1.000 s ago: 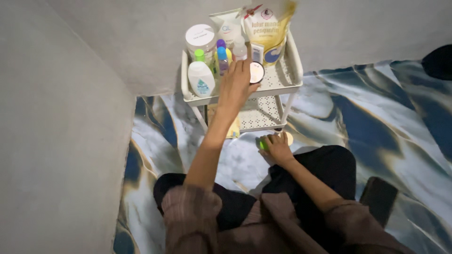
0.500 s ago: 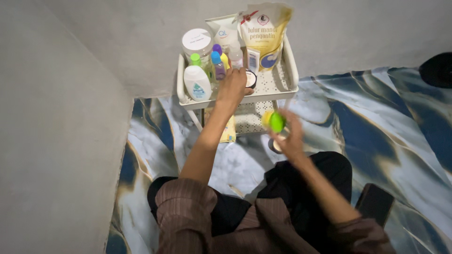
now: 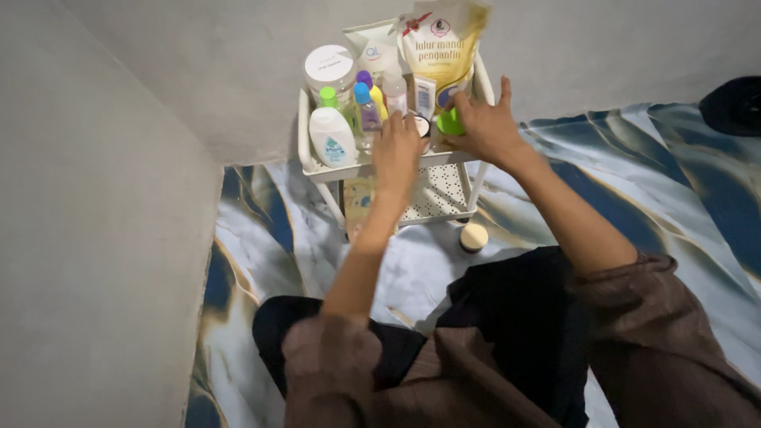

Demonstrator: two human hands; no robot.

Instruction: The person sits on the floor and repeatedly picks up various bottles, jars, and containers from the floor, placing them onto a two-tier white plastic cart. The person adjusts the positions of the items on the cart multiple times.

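A white perforated trolley stands against the grey wall. My right hand holds a bright green lidded container over the top shelf, close to a yellow refill pouch. My left hand rests on the shelf's front, fingers curled around a small black jar with a white top. To the left stand a white lotion bottle, a white-lidded jar and several small coloured bottles.
A small round jar with a pale lid sits on the blue and white patterned mat beside the trolley's foot. A yellow packet lies on the lower shelf. Grey walls close in at the left and back. A dark object lies far right.
My right hand lifted the green container off the floor and carried it up to the top shelf. My left hand stayed at the small black jar.
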